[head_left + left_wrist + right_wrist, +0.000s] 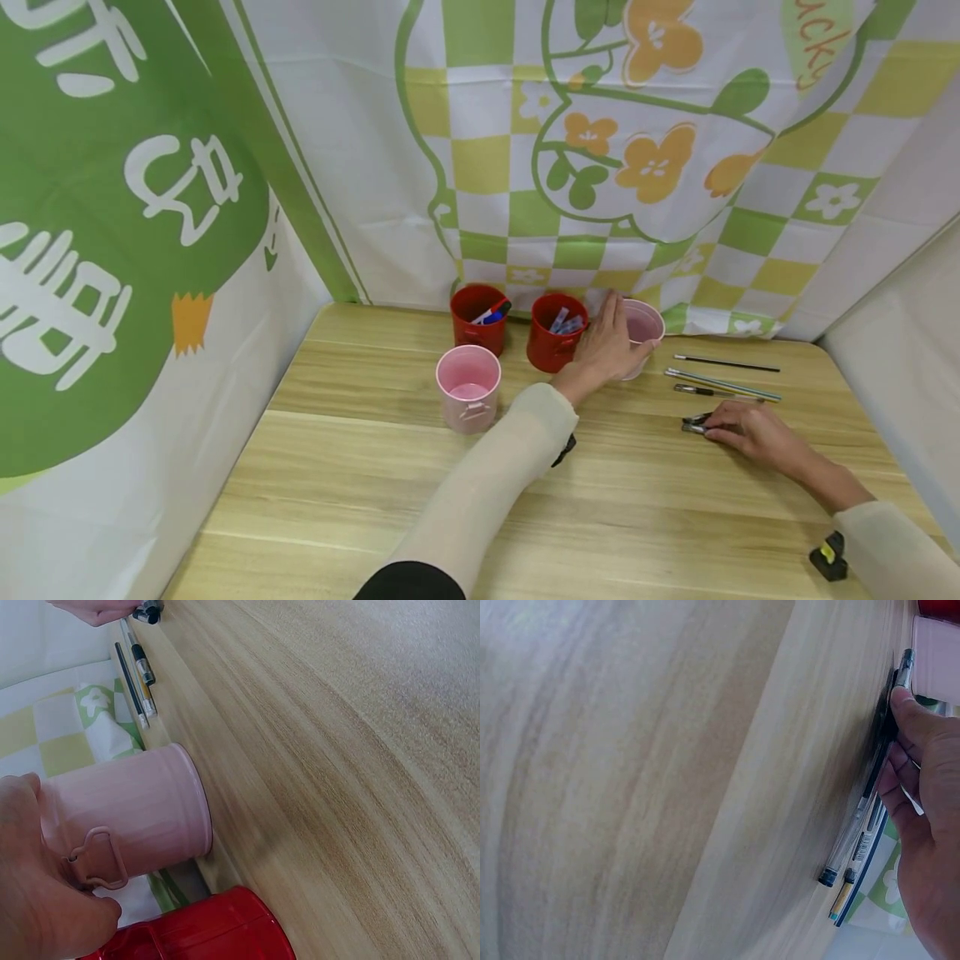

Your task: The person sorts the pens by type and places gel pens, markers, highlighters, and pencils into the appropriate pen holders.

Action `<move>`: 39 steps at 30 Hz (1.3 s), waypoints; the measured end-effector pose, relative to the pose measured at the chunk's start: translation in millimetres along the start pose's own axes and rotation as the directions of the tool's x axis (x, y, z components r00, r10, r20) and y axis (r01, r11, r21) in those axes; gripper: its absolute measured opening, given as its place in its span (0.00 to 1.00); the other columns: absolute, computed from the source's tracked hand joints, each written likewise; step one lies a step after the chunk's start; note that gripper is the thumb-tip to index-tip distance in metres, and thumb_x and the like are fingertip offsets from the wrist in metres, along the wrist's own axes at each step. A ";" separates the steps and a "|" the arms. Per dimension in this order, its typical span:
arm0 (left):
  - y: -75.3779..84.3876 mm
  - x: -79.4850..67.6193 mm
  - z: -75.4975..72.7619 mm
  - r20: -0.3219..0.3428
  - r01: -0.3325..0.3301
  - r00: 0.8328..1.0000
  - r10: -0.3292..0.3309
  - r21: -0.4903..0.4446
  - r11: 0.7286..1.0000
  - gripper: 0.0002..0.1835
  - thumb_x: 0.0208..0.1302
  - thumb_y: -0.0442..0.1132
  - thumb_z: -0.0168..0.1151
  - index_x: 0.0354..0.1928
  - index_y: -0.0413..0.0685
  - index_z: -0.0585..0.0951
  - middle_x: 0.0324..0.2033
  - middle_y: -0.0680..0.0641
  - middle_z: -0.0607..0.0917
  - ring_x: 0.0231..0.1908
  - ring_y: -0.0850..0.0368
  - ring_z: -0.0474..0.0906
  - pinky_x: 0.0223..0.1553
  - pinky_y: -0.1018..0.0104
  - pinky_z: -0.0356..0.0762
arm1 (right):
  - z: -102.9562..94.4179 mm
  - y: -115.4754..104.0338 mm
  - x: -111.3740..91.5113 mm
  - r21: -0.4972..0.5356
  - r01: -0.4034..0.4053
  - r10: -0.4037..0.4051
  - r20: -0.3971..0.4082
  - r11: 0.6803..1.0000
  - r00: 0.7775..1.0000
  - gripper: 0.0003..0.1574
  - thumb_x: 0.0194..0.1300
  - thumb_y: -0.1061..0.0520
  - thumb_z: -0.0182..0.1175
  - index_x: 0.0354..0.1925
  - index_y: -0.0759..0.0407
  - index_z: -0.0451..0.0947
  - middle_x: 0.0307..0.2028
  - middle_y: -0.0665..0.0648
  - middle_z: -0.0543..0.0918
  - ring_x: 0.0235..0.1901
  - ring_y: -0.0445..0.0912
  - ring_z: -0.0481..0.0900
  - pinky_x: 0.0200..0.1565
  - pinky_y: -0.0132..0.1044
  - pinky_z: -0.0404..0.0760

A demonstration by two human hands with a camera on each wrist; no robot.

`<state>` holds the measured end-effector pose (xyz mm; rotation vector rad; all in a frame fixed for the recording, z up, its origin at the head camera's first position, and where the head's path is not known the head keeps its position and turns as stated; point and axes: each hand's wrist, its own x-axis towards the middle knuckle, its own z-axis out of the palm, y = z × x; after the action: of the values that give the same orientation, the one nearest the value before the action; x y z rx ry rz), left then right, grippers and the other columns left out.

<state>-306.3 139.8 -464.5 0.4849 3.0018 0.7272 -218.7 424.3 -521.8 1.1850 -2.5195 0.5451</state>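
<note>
At the back of the table my left hand (606, 343) grips a pink bucket (643, 323), its thumb across the front and fingers along the left side. In the left wrist view this pink bucket (139, 814) shows its wire handle beside the hand. My right hand (761, 435) pinches capped gel pens (696, 423), apparently two, low over the table. The right wrist view shows a clear barrel (845, 844) extending below the fingers; the hand hides part of the pens.
Two red buckets (478, 337) (551, 354) hold pens and small clear items. Another pink bucket (467, 408) stands in front of them. Beyond the right hand lie a black pencil (727, 363), further pencils (723, 383) and a gel pen (708, 392). Printed cloth (360, 208) hangs behind the table.
</note>
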 end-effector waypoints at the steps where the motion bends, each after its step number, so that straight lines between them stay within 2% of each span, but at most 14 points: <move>1: 0.0 -0.1 0.0 0.001 -0.001 1.000 0.001 -0.003 1.000 0.54 0.75 0.70 0.52 0.87 0.48 0.41 0.86 0.52 0.41 0.82 0.56 0.53 0.77 0.64 0.60 | -0.2 -0.5 0.1 0.002 -0.002 0.002 0.000 1.000 1.000 0.18 0.48 0.70 0.80 0.35 0.51 0.91 0.35 0.44 0.88 0.34 0.38 0.84 0.39 0.26 0.77; 8: -0.5 -1.6 -1.0 -0.001 -0.009 1.000 0.009 -0.018 1.000 0.54 0.75 0.70 0.52 0.87 0.48 0.41 0.86 0.52 0.41 0.82 0.56 0.52 0.77 0.63 0.60 | -3.6 -4.7 2.2 0.025 -0.040 0.040 -0.023 0.999 0.999 0.21 0.46 0.75 0.78 0.36 0.55 0.91 0.34 0.47 0.90 0.35 0.38 0.85 0.40 0.22 0.78; 12: -1.2 -1.0 -0.5 -0.006 -0.013 1.000 0.013 -0.021 1.000 0.54 0.75 0.70 0.52 0.87 0.48 0.42 0.86 0.52 0.41 0.82 0.56 0.53 0.77 0.63 0.60 | -8.7 -8.8 3.5 0.068 -0.136 0.138 -0.022 0.988 0.990 0.17 0.50 0.76 0.76 0.37 0.59 0.91 0.34 0.51 0.91 0.36 0.34 0.85 0.38 0.19 0.79; 17: -1.5 -1.2 -1.6 -0.012 -0.019 1.000 0.018 -0.023 1.000 0.55 0.75 0.70 0.53 0.87 0.47 0.42 0.86 0.52 0.42 0.81 0.56 0.54 0.77 0.64 0.61 | -15.0 -14.5 4.0 0.146 -0.279 0.281 0.007 0.949 0.960 0.09 0.62 0.73 0.71 0.41 0.66 0.90 0.34 0.58 0.92 0.33 0.31 0.84 0.30 0.22 0.79; 22: -2.5 1.3 -0.4 0.005 -0.019 1.000 0.019 -0.020 1.000 0.55 0.75 0.70 0.54 0.86 0.47 0.42 0.86 0.51 0.42 0.82 0.57 0.51 0.78 0.64 0.58 | -22.6 -17.4 9.0 0.256 -0.385 0.396 0.009 0.887 0.918 0.07 0.68 0.74 0.66 0.43 0.73 0.88 0.32 0.60 0.91 0.28 0.32 0.83 0.25 0.24 0.75; 26: -4.4 6.1 2.9 0.035 -0.017 0.999 0.018 -0.028 0.999 0.55 0.75 0.70 0.53 0.86 0.47 0.40 0.86 0.52 0.39 0.83 0.57 0.47 0.79 0.64 0.55 | -30.4 -16.6 14.1 0.346 -0.467 0.488 0.029 0.814 0.872 0.07 0.71 0.72 0.64 0.45 0.75 0.87 0.34 0.59 0.92 0.32 0.32 0.87 0.30 0.25 0.82; 30: -4.8 6.9 3.1 0.058 -0.011 0.998 0.013 -0.040 0.999 0.56 0.75 0.70 0.53 0.86 0.48 0.38 0.86 0.52 0.37 0.83 0.57 0.45 0.79 0.62 0.55 | -36.8 -14.9 17.5 0.470 -0.509 0.548 0.062 0.722 0.834 0.11 0.73 0.72 0.62 0.48 0.82 0.82 0.36 0.54 0.93 0.35 0.35 0.90 0.35 0.29 0.86; 31: -4.8 6.9 3.3 0.059 -0.010 0.998 0.012 -0.041 0.999 0.56 0.75 0.70 0.53 0.86 0.48 0.38 0.86 0.52 0.37 0.83 0.57 0.46 0.79 0.63 0.55 | -38.2 -14.5 18.1 0.496 -0.516 0.562 0.067 0.698 0.824 0.12 0.73 0.71 0.62 0.49 0.83 0.81 0.36 0.51 0.93 0.35 0.35 0.90 0.33 0.28 0.86; 33: -4.8 7.2 3.8 0.059 -0.009 0.998 0.012 -0.042 0.999 0.56 0.75 0.70 0.53 0.86 0.48 0.38 0.86 0.53 0.37 0.83 0.57 0.46 0.79 0.63 0.56 | -41.3 -14.4 19.7 0.575 -0.520 0.593 0.073 0.632 0.802 0.13 0.74 0.72 0.62 0.50 0.85 0.78 0.37 0.49 0.93 0.36 0.37 0.91 0.33 0.29 0.86; 35: -5.0 7.6 4.4 0.056 -0.013 0.998 0.015 -0.041 0.999 0.56 0.75 0.70 0.53 0.86 0.48 0.38 0.86 0.53 0.38 0.83 0.57 0.46 0.79 0.63 0.56 | -44.2 -15.0 22.1 0.673 -0.495 0.614 0.077 0.549 0.786 0.10 0.74 0.72 0.61 0.49 0.82 0.79 0.38 0.50 0.93 0.37 0.39 0.92 0.34 0.30 0.87; 37: -5.2 7.5 4.3 0.055 -0.017 0.998 0.019 -0.038 0.999 0.56 0.75 0.70 0.53 0.86 0.48 0.38 0.86 0.52 0.38 0.83 0.57 0.46 0.79 0.63 0.56 | -46.8 -15.5 25.4 0.780 -0.442 0.631 0.078 0.444 0.772 0.06 0.74 0.73 0.61 0.47 0.76 0.82 0.38 0.53 0.93 0.37 0.41 0.92 0.36 0.31 0.87; 38: -5.2 7.5 4.2 0.055 -0.019 0.998 0.021 -0.037 0.999 0.56 0.75 0.70 0.53 0.86 0.48 0.38 0.86 0.52 0.38 0.83 0.57 0.46 0.79 0.62 0.56 | -48.0 -15.8 27.5 0.836 -0.396 0.634 0.078 0.379 0.770 0.06 0.74 0.74 0.60 0.45 0.74 0.83 0.38 0.56 0.93 0.38 0.44 0.93 0.39 0.33 0.88; 39: -5.1 7.2 3.8 0.054 -0.020 0.998 0.022 -0.033 0.999 0.56 0.75 0.70 0.53 0.86 0.48 0.38 0.86 0.52 0.38 0.83 0.57 0.46 0.79 0.62 0.56 | -49.0 -15.9 29.7 0.876 -0.353 0.634 0.073 0.328 0.770 0.07 0.73 0.75 0.59 0.44 0.71 0.84 0.39 0.58 0.93 0.38 0.45 0.93 0.40 0.34 0.88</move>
<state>-314.3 139.3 -469.7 0.5273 2.9342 0.7509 -219.1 417.6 -462.7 0.3448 -2.2699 2.1853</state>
